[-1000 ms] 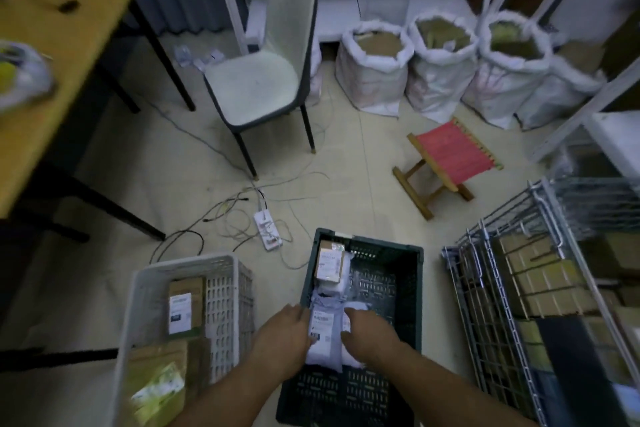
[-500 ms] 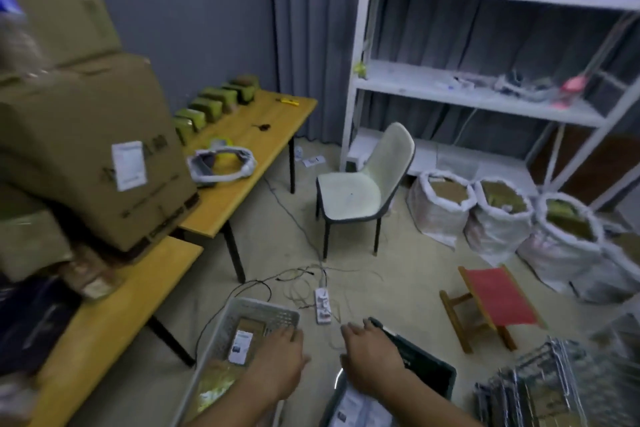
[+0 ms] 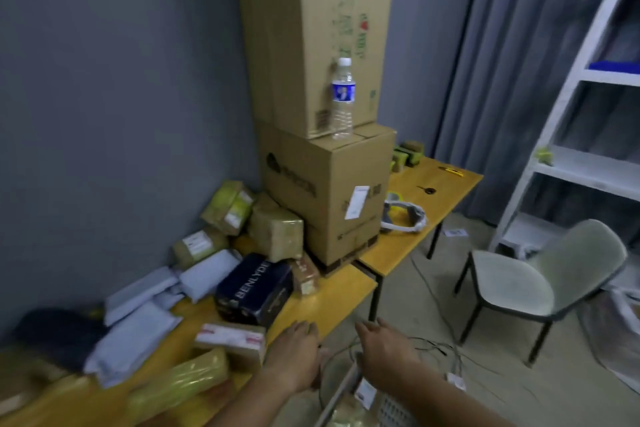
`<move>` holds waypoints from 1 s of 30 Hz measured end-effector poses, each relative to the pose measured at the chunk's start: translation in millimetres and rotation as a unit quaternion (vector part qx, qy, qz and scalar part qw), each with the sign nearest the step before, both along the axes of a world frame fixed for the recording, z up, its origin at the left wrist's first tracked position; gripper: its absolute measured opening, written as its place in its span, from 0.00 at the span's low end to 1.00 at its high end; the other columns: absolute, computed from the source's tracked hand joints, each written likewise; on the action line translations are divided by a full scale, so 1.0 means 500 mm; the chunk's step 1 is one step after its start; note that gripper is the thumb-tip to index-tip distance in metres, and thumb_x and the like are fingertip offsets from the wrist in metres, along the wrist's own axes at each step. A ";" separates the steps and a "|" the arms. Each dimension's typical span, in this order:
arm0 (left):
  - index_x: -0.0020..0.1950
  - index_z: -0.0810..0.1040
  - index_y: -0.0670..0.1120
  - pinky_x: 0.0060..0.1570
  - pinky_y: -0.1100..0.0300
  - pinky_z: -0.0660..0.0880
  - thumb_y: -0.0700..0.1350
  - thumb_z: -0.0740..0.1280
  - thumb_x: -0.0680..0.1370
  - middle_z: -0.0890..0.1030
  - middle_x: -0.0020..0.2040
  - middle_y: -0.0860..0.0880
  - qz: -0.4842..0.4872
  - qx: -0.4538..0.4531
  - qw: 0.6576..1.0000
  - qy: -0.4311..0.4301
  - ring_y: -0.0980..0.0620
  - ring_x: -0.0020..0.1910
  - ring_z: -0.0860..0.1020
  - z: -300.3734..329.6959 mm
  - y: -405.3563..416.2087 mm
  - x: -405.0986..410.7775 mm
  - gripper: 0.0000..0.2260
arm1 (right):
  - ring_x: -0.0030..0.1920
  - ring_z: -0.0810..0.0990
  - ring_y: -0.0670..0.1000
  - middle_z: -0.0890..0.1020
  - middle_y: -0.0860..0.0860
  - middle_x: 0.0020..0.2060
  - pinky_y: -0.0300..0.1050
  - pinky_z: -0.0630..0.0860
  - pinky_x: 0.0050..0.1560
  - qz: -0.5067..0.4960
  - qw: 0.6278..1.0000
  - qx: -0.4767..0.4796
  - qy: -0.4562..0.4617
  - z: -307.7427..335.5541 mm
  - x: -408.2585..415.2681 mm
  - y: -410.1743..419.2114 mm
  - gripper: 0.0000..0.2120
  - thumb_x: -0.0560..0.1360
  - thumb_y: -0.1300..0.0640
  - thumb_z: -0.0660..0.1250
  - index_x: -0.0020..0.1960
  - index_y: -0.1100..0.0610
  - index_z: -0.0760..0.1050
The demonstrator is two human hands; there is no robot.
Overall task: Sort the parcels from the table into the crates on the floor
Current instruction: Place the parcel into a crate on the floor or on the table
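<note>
While both hands hover empty, parcels crowd wooden counter (image 3: 332,302) by grey wall. Far left: grey mailer bags (image 3: 138,333), yellow-wrapped roll (image 3: 180,381) near front edge. Centre: taped carton with red-white label (image 3: 230,340), dark blue box (image 3: 254,288), brown boxes behind. Left hand (image 3: 294,357) over counter edge, fingers relaxed, grasping nothing. Right hand (image 3: 388,354) beside it, fingers loosely spread, over white crate (image 3: 341,392) on floor. Right: chair (image 3: 519,284).
</note>
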State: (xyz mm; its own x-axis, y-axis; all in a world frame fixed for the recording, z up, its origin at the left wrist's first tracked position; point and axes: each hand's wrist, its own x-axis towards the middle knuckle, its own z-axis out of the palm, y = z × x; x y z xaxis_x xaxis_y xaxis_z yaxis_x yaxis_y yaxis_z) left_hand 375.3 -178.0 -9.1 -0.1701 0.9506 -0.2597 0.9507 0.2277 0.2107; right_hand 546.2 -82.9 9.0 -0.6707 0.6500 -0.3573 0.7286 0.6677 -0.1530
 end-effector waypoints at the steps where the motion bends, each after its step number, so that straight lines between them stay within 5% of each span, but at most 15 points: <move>1: 0.77 0.63 0.41 0.70 0.49 0.67 0.56 0.56 0.84 0.68 0.74 0.42 0.023 0.000 1.000 -0.004 0.42 0.73 0.65 0.000 -0.025 -0.046 0.26 | 0.80 0.55 0.60 0.62 0.54 0.79 0.56 0.61 0.77 0.018 1.000 0.003 0.002 0.006 -0.050 -0.013 0.28 0.85 0.50 0.56 0.81 0.58 0.55; 9: 0.76 0.64 0.42 0.70 0.53 0.66 0.52 0.60 0.83 0.67 0.76 0.44 0.151 0.018 0.988 -0.010 0.45 0.74 0.65 -0.025 -0.190 -0.296 0.24 | 0.81 0.54 0.57 0.62 0.53 0.80 0.53 0.57 0.80 0.124 0.992 0.034 -0.008 0.003 -0.338 -0.110 0.28 0.84 0.49 0.57 0.81 0.55 0.55; 14: 0.76 0.65 0.44 0.71 0.52 0.67 0.56 0.60 0.82 0.70 0.74 0.45 0.196 0.010 0.980 -0.034 0.47 0.73 0.67 -0.077 -0.241 -0.379 0.26 | 0.70 0.72 0.55 0.75 0.55 0.69 0.52 0.67 0.74 0.149 0.987 0.060 -0.026 -0.030 -0.419 -0.141 0.23 0.81 0.47 0.59 0.73 0.55 0.64; 22: 0.75 0.64 0.48 0.67 0.52 0.70 0.62 0.72 0.73 0.70 0.72 0.48 0.204 -0.075 0.975 -0.045 0.47 0.71 0.69 -0.177 -0.255 -0.422 0.36 | 0.71 0.70 0.57 0.73 0.55 0.70 0.51 0.72 0.69 0.171 0.985 0.005 -0.038 -0.071 -0.491 -0.128 0.24 0.82 0.50 0.62 0.75 0.55 0.62; 26: 0.81 0.52 0.43 0.76 0.48 0.59 0.57 0.77 0.71 0.58 0.79 0.42 0.168 -0.151 0.974 -0.001 0.41 0.79 0.57 -0.233 -0.238 -0.433 0.48 | 0.70 0.71 0.56 0.73 0.54 0.69 0.51 0.73 0.67 0.180 0.983 -0.029 -0.022 -0.112 -0.522 -0.098 0.22 0.82 0.48 0.61 0.74 0.55 0.64; 30: 0.81 0.52 0.44 0.76 0.49 0.60 0.46 0.75 0.73 0.59 0.78 0.42 0.167 -0.169 0.970 0.049 0.40 0.77 0.58 -0.267 -0.217 -0.446 0.44 | 0.69 0.72 0.56 0.73 0.54 0.69 0.52 0.73 0.67 0.195 0.978 -0.076 -0.027 -0.146 -0.553 -0.058 0.22 0.82 0.48 0.61 0.74 0.55 0.64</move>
